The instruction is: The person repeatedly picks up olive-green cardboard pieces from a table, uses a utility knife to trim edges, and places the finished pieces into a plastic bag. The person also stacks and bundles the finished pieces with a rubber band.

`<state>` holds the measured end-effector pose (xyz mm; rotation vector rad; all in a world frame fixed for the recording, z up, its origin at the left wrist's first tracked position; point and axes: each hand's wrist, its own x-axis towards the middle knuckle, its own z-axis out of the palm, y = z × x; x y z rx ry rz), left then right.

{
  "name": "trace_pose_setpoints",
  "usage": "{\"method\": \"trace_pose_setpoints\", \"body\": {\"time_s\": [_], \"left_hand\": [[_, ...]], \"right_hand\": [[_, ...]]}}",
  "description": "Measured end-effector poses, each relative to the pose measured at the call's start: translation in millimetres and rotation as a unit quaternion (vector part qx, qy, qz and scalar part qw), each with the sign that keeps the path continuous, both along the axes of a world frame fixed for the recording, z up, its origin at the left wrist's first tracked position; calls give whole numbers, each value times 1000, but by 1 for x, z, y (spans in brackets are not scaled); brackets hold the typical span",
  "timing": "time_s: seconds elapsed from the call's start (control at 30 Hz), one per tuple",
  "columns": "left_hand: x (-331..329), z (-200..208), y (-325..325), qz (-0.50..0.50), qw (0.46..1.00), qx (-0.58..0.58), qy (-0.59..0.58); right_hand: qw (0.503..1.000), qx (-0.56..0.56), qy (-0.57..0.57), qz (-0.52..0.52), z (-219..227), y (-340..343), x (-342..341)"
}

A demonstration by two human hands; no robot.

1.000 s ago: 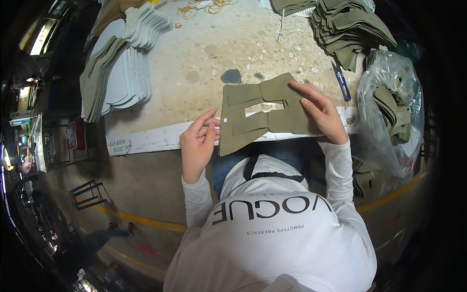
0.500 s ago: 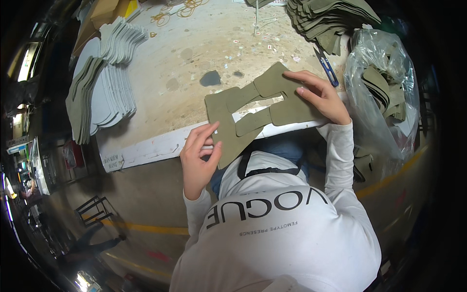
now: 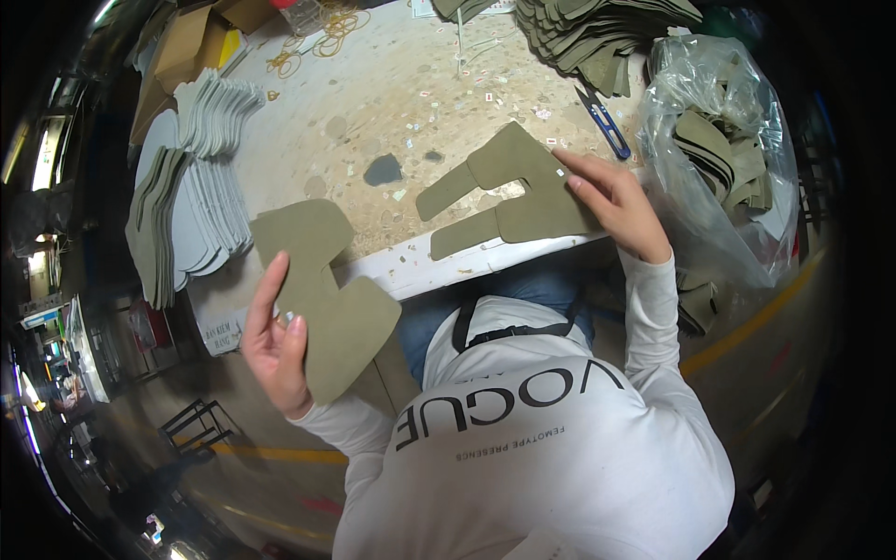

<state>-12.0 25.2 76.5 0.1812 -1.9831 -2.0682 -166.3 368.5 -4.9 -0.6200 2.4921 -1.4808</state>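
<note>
My left hand (image 3: 280, 350) grips an olive-green flat fabric piece (image 3: 350, 322) with two rounded lobes, thumb and fingers at its left edge. The piece hangs partly past the table's front edge. On the right, my right hand (image 3: 623, 205) has its thumb on top of a second olive-green fabric piece (image 3: 541, 201), pinching its right side. Two strap-like arms reach leftward from that piece, with a gap between them. It lies over the table's front edge. The two pieces are apart. A small white sticker shows by each thumb.
Blue-handled thread snips (image 3: 605, 126) lie beyond my right hand. A clear plastic bag (image 3: 784, 187) of olive pieces stands at the right. Olive pieces (image 3: 597, 33) are heaped at the back; grey-white (image 3: 210, 215) and olive stacks (image 3: 154, 229) sit left. A cardboard box (image 3: 191, 47) is behind them.
The two fabric pieces, overlapping before, are now separated. My left hand has moved left and nearer with its piece; my right hand has stayed almost in place.
</note>
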Motion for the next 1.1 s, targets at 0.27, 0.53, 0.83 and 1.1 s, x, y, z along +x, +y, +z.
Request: {"method": "trace_pose_setpoints", "body": {"time_s": [0.27,0.53,0.83,1.1], "left_hand": [[-37,21,48,-171,984,-42,-35],[-63,-46,43,-188,970,83,-127],[-41,-82,28,-137,982,24,-128],[-38,-81,36,-89,988,-21,-122]], "right_hand": [[998,-34,-24,-45,-10,-2,8],[994,-17,-100,-36,-10,5,10],[998,-22,-30,-57,-3,-7,7],[996,-81,-8,-23,-13,-18,-5]]}}
